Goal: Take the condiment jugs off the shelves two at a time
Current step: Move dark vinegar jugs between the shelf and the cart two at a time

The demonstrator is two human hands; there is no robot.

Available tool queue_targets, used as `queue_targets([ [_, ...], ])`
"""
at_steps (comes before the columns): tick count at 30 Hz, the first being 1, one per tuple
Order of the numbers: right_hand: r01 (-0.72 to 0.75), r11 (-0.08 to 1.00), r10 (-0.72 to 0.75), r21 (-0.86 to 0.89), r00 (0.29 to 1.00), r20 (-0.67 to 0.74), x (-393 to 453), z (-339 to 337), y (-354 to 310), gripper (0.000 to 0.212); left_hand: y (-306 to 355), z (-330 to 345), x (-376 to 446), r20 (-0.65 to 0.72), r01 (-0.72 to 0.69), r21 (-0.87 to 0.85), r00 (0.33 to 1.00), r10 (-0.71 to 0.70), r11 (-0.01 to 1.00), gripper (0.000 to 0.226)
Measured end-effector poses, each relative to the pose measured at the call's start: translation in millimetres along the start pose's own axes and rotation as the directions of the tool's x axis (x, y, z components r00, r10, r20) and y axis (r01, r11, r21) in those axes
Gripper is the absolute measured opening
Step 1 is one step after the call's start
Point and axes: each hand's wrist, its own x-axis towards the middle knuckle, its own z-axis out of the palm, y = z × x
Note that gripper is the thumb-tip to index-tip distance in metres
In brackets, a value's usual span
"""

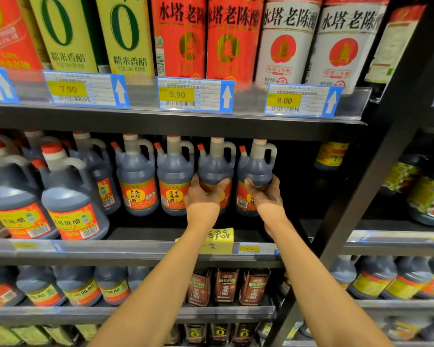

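Your left hand wraps the belly of one jug on the middle shelf, thumb across the front just above the red label, fingers curled round its left side. Your right hand grips the next jug just to the right, thumb on the front over the label's top edge, fingers curled round the right flank. Both jugs stand upright on the shelf, side by side, at the right end of their row, each with a red cap and a pale handle on the right of the neck; whether either base has left the shelf you cannot tell, since your wrists cover them. Two more jugs of the same kind stand just to the left of your left hand, untouched. A yellow note hangs on the shelf edge below your left wrist, and price tags line the shelf above
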Motion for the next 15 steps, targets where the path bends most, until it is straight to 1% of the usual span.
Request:
queue_targets([
  [15, 0.003, 0.999, -0.006, -0.049, 0.999, -0.044, 0.5, 0.4, 0.3, 0.07, -0.8, 0.9, -0.5, -0.013, 0.008, 0.064, 1.0, -0.008, 0.998, 0.075],
])
